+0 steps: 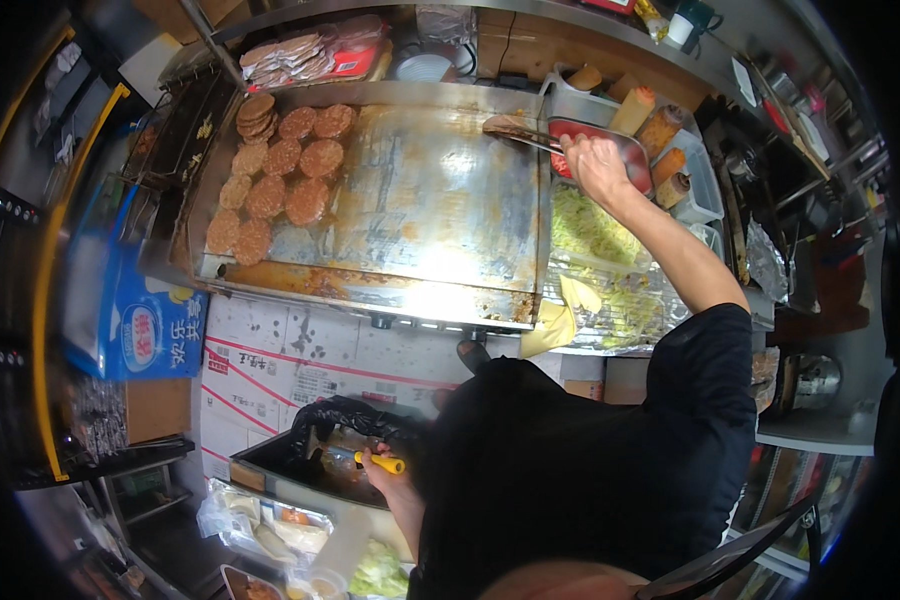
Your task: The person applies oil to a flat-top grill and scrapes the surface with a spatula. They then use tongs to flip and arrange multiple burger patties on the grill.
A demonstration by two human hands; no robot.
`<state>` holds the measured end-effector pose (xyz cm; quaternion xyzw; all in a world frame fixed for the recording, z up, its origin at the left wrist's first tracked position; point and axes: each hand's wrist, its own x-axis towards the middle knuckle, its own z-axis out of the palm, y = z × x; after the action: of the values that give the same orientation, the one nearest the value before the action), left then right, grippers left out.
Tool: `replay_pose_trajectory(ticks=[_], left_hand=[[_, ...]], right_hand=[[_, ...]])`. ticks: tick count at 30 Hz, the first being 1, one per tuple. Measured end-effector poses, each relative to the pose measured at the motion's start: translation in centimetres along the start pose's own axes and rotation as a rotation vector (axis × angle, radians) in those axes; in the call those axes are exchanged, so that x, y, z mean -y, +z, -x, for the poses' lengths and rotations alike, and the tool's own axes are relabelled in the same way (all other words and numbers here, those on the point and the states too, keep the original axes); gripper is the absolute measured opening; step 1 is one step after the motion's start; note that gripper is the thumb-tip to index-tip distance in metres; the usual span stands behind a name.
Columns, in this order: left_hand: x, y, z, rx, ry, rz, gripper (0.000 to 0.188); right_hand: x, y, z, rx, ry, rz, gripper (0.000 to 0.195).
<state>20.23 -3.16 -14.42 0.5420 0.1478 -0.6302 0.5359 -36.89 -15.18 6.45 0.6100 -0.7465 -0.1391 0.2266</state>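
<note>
My right hand grips metal tongs, whose tips are at a piece of food, perhaps a meat slice, near the back right corner of the griddle. That hand is above a red-lined container. My left hand, low beside my body, holds a scraper-like tool by its yellow handle, over a bin lined with a black bag. Round patties lie on the left of the griddle, with a small stack at its back left.
Shredded lettuce and a yellow cloth are right of the griddle. Sauce bottles stand behind the red-lined container. A metal shelf edge spans the back. A blue box stands left; food trays are at lower left.
</note>
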Motion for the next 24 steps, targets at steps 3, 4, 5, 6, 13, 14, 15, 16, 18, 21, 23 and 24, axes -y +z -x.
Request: replay_pose_trajectory(ticks=[3,4,5,6,13,14,15,16,18,21,23,24], left_hand=[[-0.1,0.0,0.2,0.022,0.000,-0.005,0.012],[-0.1,-0.1,0.1,0.023,0.002,-0.008,0.012],[0.0,-0.3,-0.2,0.024,0.005,-0.010,0.012],[-0.1,-0.2,-0.2,0.023,0.010,-0.008,0.012],[-0.2,-2.0,-1.0,-0.020,0.044,-0.007,0.016],[-0.1,-2.3,-1.1,-0.031,0.054,-0.024,0.019],[0.0,-2.6,-1.2,-0.041,0.064,-0.038,0.022],[0.1,-2.9,-1.8,-0.093,0.135,-0.056,0.024],[0.1,-1.7,-1.6,-0.080,0.074,-0.046,0.023],[0.2,-2.4,-1.9,-0.105,0.060,-0.024,0.021],[0.3,-2.6,-1.9,-0.106,0.095,-0.039,0.019],[0.6,-2.8,-2.0,-0.108,0.107,-0.033,0.019]], right_hand=[[0.4,-0.3,-0.8,-0.013,-0.007,0.035,0.017],[0.8,-0.4,-1.0,-0.015,-0.015,0.042,0.015],[0.9,-0.4,-1.1,-0.018,-0.022,0.047,0.013],[1.0,-0.5,-1.2,-0.053,-0.040,0.077,0.012],[0.9,-1.7,-2.0,0.077,0.099,-0.048,0.013],[1.0,-2.9,-1.4,0.055,0.127,-0.127,0.018],[1.4,-4.0,-0.4,0.031,0.152,-0.207,0.024],[2.1,-4.4,0.4,-0.020,0.142,-0.250,0.036],[2.4,-3.6,1.8,0.030,0.116,-0.256,0.043],[3.5,-3.9,1.3,0.230,0.146,-0.456,0.043],[4.6,-5.0,0.0,0.245,0.179,-0.765,0.036],[5.3,-5.0,-1.4,0.328,0.242,-1.014,0.034]])
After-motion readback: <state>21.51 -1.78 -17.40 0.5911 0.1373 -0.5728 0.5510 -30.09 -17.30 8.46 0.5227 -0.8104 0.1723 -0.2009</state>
